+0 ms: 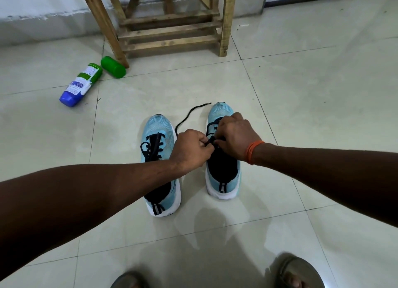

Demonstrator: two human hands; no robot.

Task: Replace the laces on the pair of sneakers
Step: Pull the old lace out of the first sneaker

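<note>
Two light blue sneakers with white soles stand side by side on the tiled floor, toes pointing away from me. The left sneaker [158, 137] carries a black lace through its eyelets. Over the right sneaker [221, 113] both my hands meet. My left hand [189, 149] pinches the black lace [187, 117] near the sneaker's tongue. My right hand [234, 134], with an orange thread band at the wrist, pinches the same lace at the eyelets. One loose end of the lace trails across the floor between the two toes.
A wooden stool frame [170, 29] stands at the back against the wall. A blue-and-green bottle [80, 85] lies on the floor at the left with a green cap [113, 67] beside it. My sandalled feet [299, 272] show at the bottom edge.
</note>
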